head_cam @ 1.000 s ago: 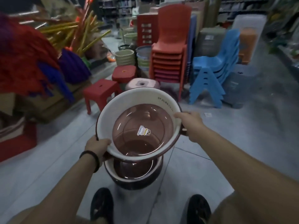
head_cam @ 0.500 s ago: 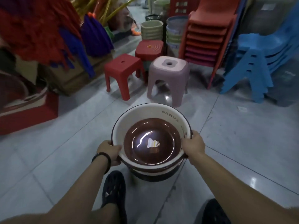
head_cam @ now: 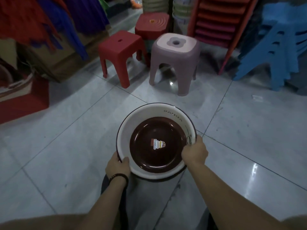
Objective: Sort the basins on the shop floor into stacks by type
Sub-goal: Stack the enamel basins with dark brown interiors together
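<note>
A round basin (head_cam: 141,117) with a cream wall, a dark rim and a brown bottom bearing a small sticker sits nested on the basin stack on the grey tiled floor in front of me. Only a dark edge of the basin beneath shows at its near side. My left hand (head_cam: 117,165) grips the rim at the near left, a dark bracelet on its wrist. My right hand (head_cam: 195,151) grips the rim on the right.
A pink stool (head_cam: 174,60) and two red stools (head_cam: 119,52) stand just beyond the basin. Stacked red chairs (head_cam: 216,25) and blue chairs (head_cam: 272,53) rise at the back right. Boxes and colourful brooms (head_cam: 49,22) line the left.
The basin that I held up high has come down and now sits nested on the stack on the floor. Both hands stayed on its rim, and my view has tilted downward.
</note>
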